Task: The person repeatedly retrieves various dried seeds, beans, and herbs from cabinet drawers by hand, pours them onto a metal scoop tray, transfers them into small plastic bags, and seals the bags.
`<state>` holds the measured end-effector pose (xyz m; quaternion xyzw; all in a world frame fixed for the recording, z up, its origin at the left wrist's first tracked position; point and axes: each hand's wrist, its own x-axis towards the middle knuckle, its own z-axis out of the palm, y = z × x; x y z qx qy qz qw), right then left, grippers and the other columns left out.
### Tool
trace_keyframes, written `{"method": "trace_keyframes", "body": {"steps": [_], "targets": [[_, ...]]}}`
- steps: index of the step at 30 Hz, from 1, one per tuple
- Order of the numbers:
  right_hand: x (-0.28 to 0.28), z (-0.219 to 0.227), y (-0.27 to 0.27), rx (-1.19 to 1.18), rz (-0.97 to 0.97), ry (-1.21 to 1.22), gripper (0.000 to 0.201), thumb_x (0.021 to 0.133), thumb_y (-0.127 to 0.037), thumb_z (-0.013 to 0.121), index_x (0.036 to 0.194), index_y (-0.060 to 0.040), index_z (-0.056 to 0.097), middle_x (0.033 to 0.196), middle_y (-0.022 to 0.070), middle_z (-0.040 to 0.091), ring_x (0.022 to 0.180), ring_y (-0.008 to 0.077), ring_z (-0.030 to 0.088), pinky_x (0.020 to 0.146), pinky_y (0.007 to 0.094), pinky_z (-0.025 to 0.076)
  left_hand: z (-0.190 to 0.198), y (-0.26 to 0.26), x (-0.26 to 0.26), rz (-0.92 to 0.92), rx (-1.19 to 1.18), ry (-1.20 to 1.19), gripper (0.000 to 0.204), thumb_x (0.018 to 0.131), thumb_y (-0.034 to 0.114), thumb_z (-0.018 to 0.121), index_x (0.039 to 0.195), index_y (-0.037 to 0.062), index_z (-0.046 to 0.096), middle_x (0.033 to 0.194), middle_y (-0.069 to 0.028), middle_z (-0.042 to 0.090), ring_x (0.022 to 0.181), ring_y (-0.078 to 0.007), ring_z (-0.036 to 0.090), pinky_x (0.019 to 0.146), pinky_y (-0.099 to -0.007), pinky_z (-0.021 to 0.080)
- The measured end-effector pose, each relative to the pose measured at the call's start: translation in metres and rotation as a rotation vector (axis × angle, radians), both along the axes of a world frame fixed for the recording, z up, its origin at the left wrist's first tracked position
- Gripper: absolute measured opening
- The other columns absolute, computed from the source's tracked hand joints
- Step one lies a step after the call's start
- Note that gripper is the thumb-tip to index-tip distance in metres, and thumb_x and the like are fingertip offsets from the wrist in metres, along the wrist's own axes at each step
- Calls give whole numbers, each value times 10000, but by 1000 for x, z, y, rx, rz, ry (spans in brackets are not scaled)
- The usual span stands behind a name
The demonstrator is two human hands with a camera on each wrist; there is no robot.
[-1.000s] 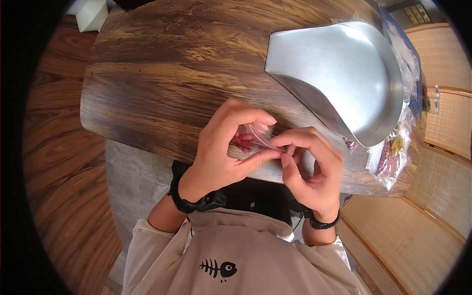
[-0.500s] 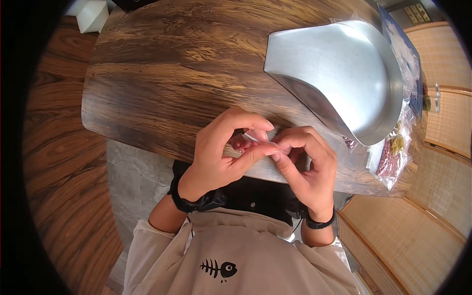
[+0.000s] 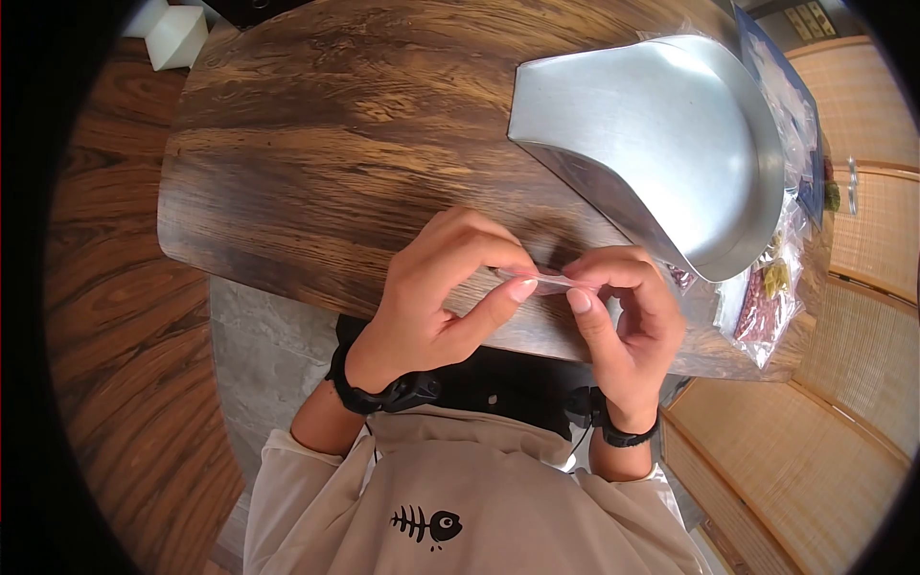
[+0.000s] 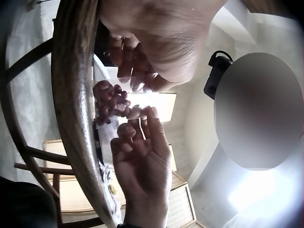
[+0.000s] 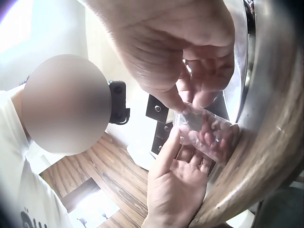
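Both hands pinch the top edge of a small clear plastic bag (image 3: 551, 282) above the table's near edge. My left hand (image 3: 436, 287) holds its left end between thumb and forefinger; my right hand (image 3: 634, 326) pinches the right end. Small reddish-purple pieces fill the bag (image 5: 209, 137) in the right wrist view, where it hangs beside the table edge. In the left wrist view the dark red pieces (image 4: 110, 102) show beyond the fingers of my left hand (image 4: 161, 38) and my right hand (image 4: 145, 166).
A large metal scoop (image 3: 671, 144) lies on the wooden table (image 3: 316, 144), right of and beyond the hands. Bags with red and yellow-green contents (image 3: 767, 297) lie at the table's right side, near a blue flat item (image 3: 815, 182). A white faceted object (image 3: 176, 38) stands at the far left.
The right hand drew in toward the left, then moved back right, so the fingertips are farther apart. The bag's top edge is now stretched into a narrow strip between them.
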<state>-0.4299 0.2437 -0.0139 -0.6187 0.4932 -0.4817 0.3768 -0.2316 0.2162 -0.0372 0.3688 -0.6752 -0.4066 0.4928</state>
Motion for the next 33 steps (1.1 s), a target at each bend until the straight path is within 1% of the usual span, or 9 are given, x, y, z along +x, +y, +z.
{"method": "trace_keyframes", "body": {"steps": [4,6,13,16,19,21,30,32,33], "targets": [[0,-1,-1,1,-1,-63,103,874,8,768,941,-9,691,950,79,698,739,94,601,597,214,460,1,-1,4,-10,-37,-7,116,836,26,765,923,65,699,875,-52,680,795,-220,617,754,-326,463],[-1,-2,-2,-22,9,-59,103,872,11,767,939,-10,692,945,81,699,747,98,605,596,213,456,0,-4,8,-53,-149,-53,96,834,0,733,912,31,687,878,-83,687,764,-208,612,712,-315,483],[2,1,-1,-21,53,-63,111,862,29,759,942,-20,700,935,78,689,737,101,584,578,213,429,0,-1,10,-70,-194,-51,92,826,7,728,897,39,680,868,-74,688,749,-214,583,705,-326,463],[-1,4,0,-29,97,-44,135,851,33,762,954,-34,707,956,63,676,689,83,541,563,218,421,4,1,7,6,-130,-27,104,798,1,733,871,71,706,843,-57,687,748,-230,582,726,-332,455],[1,10,3,27,103,-15,133,858,-10,778,964,-61,715,969,40,670,701,78,558,559,226,438,9,-1,4,-34,-65,-28,132,795,1,751,899,64,700,867,-67,691,783,-229,587,739,-329,465],[3,15,4,71,134,17,122,862,-37,784,959,-59,714,952,40,659,723,129,608,563,252,484,3,1,4,-60,-74,-35,143,792,-1,762,901,66,697,872,-68,689,791,-228,586,739,-328,464],[0,14,17,-10,30,60,118,836,-24,792,918,-49,712,885,54,673,705,173,614,550,274,488,-2,4,1,-109,-70,-108,175,797,40,809,902,79,674,885,-47,673,804,-224,576,750,-333,449],[-3,16,23,-55,-36,87,91,847,-20,789,915,-25,728,865,66,681,660,108,584,557,241,447,0,4,0,-129,-85,-126,173,809,61,806,905,82,664,883,-45,668,804,-230,574,764,-333,445],[-5,20,26,-64,-39,86,91,847,-20,789,915,-25,728,865,66,681,660,108,584,557,241,447,1,4,-1,-130,-94,-127,173,809,61,806,905,82,664,883,-45,668,804,-230,574,764,-333,445]]}}
